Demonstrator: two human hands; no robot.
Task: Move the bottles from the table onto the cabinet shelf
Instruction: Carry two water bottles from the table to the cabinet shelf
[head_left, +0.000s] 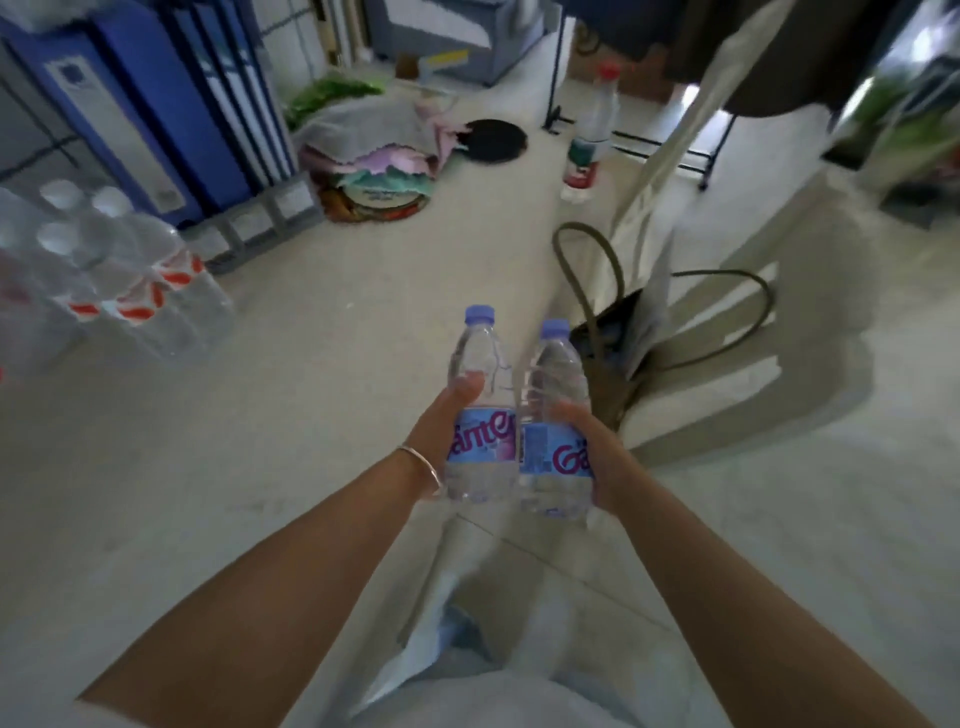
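Two clear water bottles with pale blue caps and blue-pink labels are held upright side by side in front of me, above the floor. My left hand (441, 421) grips the left bottle (480, 405) around its label, thumb up on the shoulder. My right hand (592, 441) grips the right bottle (553, 421) from the right side. The bottles nearly touch. No table or cabinet shelf shows clearly in this view.
A shrink-wrapped pack of water bottles (104, 280) lies at the left. A brown handbag (618, 358) sits on the floor just beyond my right hand. Farther off stand a red-capped bottle (589, 135), a pile of cloths (374, 161) and blue panels (156, 93).
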